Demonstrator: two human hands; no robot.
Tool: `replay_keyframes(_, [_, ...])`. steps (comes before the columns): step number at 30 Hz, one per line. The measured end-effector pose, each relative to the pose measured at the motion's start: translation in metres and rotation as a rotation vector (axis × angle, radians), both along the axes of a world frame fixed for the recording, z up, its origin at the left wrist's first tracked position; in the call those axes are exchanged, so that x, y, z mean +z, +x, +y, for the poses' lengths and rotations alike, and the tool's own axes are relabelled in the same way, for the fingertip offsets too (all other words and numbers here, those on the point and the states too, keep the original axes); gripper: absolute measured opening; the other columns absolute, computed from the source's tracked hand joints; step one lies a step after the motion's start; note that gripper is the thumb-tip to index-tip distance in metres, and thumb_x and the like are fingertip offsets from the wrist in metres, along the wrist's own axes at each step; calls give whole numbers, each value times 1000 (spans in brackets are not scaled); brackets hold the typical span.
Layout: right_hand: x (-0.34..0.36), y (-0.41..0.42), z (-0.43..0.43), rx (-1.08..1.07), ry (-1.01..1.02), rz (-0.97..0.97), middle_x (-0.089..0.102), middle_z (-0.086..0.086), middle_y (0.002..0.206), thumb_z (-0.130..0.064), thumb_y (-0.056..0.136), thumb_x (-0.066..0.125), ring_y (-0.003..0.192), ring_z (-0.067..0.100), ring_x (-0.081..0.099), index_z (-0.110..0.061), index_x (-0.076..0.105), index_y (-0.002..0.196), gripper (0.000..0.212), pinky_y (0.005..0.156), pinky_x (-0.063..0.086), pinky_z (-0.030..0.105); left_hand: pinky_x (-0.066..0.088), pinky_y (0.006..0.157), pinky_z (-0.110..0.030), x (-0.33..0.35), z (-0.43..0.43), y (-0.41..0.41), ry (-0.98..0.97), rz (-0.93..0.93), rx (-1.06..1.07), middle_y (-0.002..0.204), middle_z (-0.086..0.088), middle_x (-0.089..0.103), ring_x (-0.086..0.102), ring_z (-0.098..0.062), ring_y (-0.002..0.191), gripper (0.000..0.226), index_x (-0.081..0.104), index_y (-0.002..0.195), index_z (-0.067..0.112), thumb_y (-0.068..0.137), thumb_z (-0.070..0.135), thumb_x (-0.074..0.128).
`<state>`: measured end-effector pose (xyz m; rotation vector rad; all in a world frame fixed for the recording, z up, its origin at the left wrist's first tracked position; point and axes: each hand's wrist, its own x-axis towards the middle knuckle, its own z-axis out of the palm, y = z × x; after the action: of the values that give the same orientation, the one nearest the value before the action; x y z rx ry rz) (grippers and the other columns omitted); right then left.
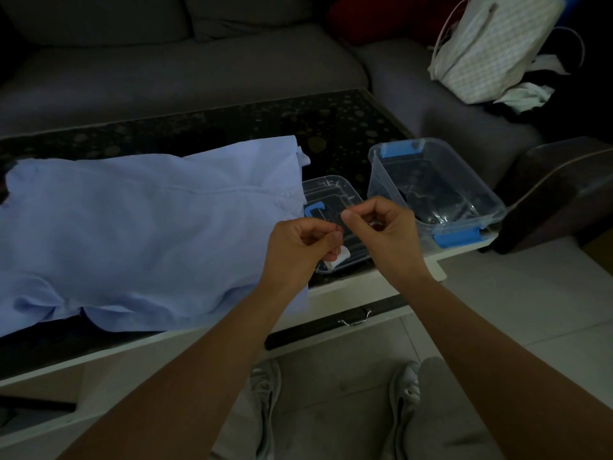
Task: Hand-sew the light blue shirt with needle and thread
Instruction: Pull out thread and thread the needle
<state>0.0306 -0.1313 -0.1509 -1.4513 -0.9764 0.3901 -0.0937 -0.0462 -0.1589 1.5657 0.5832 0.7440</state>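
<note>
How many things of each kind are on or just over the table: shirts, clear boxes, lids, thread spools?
Light blue shirt: 1
Clear box: 1
Clear lid: 1
White thread spool: 1
Total: 4

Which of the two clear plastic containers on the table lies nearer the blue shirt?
The shallow tray, lying right against the shirt at its edge; the deeper tub with blue latches stands apart, further right.

both forearms reach forward, bare; the left hand [298,244] and right hand [384,227] meet close together, fingers curled, thumb and forefinger pinched.
</note>
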Motion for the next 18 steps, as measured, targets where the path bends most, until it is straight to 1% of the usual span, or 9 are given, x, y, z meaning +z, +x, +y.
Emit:
replay_keyframes(2, [0, 0, 0, -3, -3, 0, 66, 6, 76, -6, 87, 67, 72, 17, 61, -8, 67, 82, 6, 70, 52, 24, 58, 66, -27, 0, 0, 0, -4, -4, 0, 71, -4, 71, 69, -21, 66, 9, 72, 88, 10, 84, 3, 67])
replay_keyframes(5, [1, 0, 0, -5, 0, -3, 66, 4, 75, -6, 87, 66, 71, 17, 61, -11, 67, 80, 9, 71, 53, 25, 58, 67, -28, 0, 0, 0, -6, -3, -1, 71, -3, 71, 69, -21, 66, 9, 72, 88, 9, 84, 2, 67])
replay_keyframes(9, [1, -1, 0, -2, 4, 1, 66, 10, 76, -5, 87, 66, 73, 27, 61, -13, 66, 79, 11, 72, 53, 28, 58, 67, -28, 1, 0, -1, 0, -4, -1, 72, -4, 72, 69, -21, 66, 9, 72, 89, 8, 84, 2, 67])
replay_keyframes(13, [1, 0, 0, 5, -1, 16, 67, 7, 76, -5, 87, 66, 73, 21, 62, -13, 66, 80, 11, 72, 54, 26, 58, 67, -26, 1, 0, -1, 14, 5, -1, 72, -3, 72, 69, -19, 66, 9, 72, 89, 8, 84, 3, 67])
replay_keyframes(16, [1, 0, 0, 4, -3, 16, 67, 8, 76, -6, 87, 67, 74, 23, 62, -12, 67, 80, 9, 72, 53, 25, 58, 67, -27, 0, 0, -1, 17, 12, 3, 73, -5, 72, 69, -20, 66, 8, 72, 90, 7, 84, 3, 67])
replay_keyframes(18, [1, -1, 0, 3, -1, 24, 67, 8, 76, -6, 87, 67, 73, 21, 62, -12, 67, 80, 9, 71, 52, 23, 58, 67, -28, 0, 0, -1, 12, 9, 4, 73, -5, 72, 69, -20, 66, 8, 73, 89, 8, 85, 3, 67])
